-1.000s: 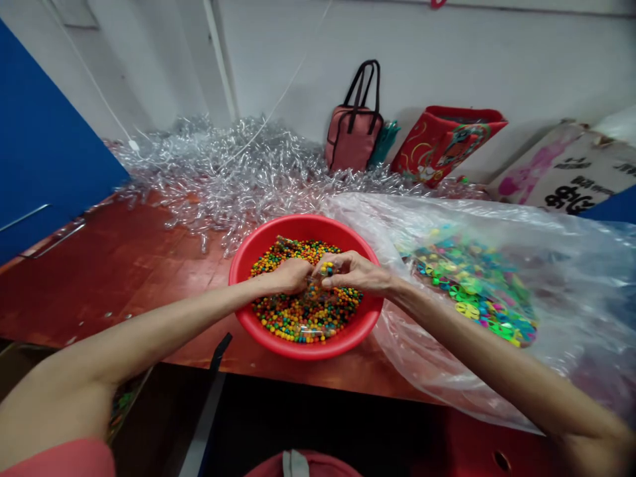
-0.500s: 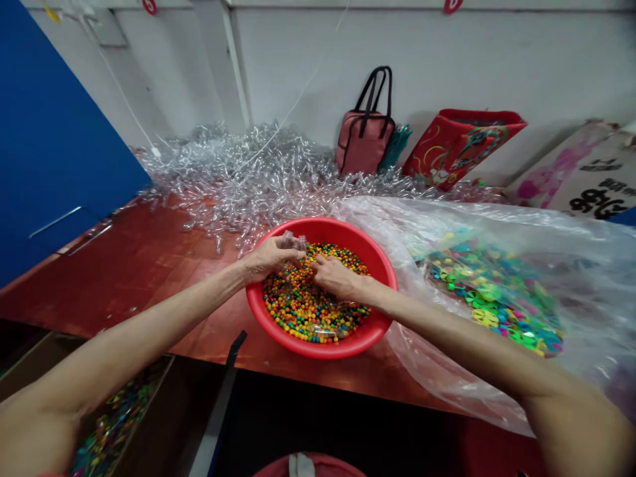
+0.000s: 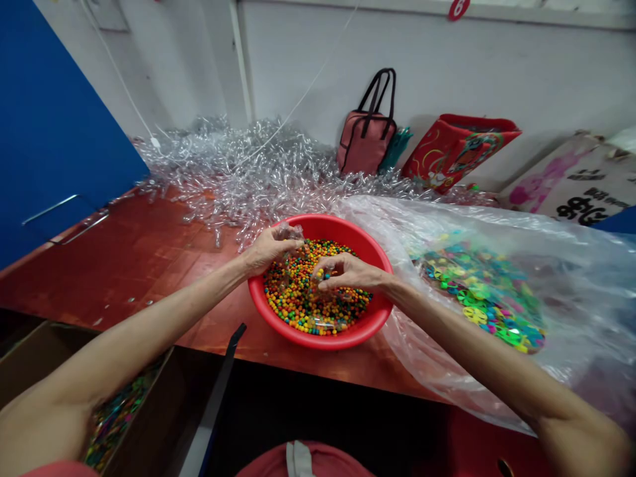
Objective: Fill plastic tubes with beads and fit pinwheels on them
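A round red basin holds many small coloured balls, mostly yellow and orange with some green and blue. My left hand, at the basin's left inner side, is closed around several clear plastic tubes. Over the middle of the balls, my right hand is curled, thumb facing fingers, with some coloured balls showing in its grasp; its palm is hidden. One clear tube lies on the balls near the basin's front.
A heap of clear tubes spreads along the wall behind the basin. To the right lies a clear plastic bag with colourful plastic pieces. A pink bag and a red bag stand behind. Below left is a cardboard box.
My right hand has risen a little out of the balls, its curled fingers now more visible. My left hand keeps the tubes in about the same place. The view has shifted slightly.
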Demonstrator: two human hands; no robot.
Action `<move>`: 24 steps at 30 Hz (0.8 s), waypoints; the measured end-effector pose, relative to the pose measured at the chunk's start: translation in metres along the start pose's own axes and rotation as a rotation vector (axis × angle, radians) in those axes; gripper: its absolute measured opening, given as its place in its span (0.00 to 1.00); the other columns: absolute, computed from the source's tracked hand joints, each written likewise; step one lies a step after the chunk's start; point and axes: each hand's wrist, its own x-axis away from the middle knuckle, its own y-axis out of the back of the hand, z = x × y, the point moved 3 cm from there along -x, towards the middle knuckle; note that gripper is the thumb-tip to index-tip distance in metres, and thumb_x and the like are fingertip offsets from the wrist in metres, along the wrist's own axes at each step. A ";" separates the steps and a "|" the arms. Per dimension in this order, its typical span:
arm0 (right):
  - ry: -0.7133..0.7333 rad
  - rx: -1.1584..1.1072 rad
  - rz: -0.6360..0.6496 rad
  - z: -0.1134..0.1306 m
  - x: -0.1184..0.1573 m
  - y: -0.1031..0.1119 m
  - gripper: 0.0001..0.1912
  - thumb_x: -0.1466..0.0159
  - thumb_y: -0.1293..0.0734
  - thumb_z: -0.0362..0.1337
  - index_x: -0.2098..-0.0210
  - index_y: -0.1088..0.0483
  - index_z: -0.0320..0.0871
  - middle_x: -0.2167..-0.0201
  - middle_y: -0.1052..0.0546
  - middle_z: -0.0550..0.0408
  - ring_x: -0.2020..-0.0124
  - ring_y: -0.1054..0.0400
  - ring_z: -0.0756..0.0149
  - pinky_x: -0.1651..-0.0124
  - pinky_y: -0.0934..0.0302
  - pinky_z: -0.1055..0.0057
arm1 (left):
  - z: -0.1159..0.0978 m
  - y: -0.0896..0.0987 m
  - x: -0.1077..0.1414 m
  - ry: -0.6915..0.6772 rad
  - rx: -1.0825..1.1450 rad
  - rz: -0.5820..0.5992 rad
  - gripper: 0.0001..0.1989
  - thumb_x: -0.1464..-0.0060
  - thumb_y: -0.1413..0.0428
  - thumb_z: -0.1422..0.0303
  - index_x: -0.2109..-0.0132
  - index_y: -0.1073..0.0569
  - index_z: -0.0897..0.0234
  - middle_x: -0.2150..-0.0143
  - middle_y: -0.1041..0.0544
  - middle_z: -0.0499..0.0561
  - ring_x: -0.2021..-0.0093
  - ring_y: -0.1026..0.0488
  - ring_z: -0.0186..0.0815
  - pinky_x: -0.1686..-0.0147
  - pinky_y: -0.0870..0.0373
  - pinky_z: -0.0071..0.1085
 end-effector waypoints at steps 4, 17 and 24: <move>-0.042 -0.091 -0.105 -0.005 0.008 0.004 0.19 0.41 0.23 0.48 0.57 0.22 0.41 0.63 0.21 0.56 0.64 0.30 0.67 0.57 0.36 0.67 | -0.001 -0.006 0.002 -0.027 -0.024 -0.015 0.20 0.55 0.30 0.61 0.57 0.24 0.64 0.62 0.22 0.49 0.67 0.25 0.32 0.76 0.37 0.24; -0.139 0.684 0.012 -0.021 -0.017 0.041 0.06 0.44 0.26 0.35 0.67 0.24 0.42 0.71 0.26 0.59 0.70 0.36 0.68 0.66 0.46 0.72 | -0.008 -0.005 0.017 -0.163 -0.139 -0.009 0.14 0.54 0.33 0.64 0.60 0.23 0.65 0.61 0.20 0.51 0.67 0.28 0.31 0.72 0.34 0.26; -0.185 0.656 -0.072 -0.035 -0.015 0.045 0.12 0.41 0.26 0.43 0.69 0.24 0.41 0.74 0.27 0.60 0.72 0.38 0.69 0.66 0.48 0.71 | 0.004 0.000 0.015 -0.143 -0.110 -0.024 0.15 0.52 0.34 0.63 0.59 0.23 0.65 0.64 0.21 0.51 0.69 0.27 0.31 0.77 0.37 0.24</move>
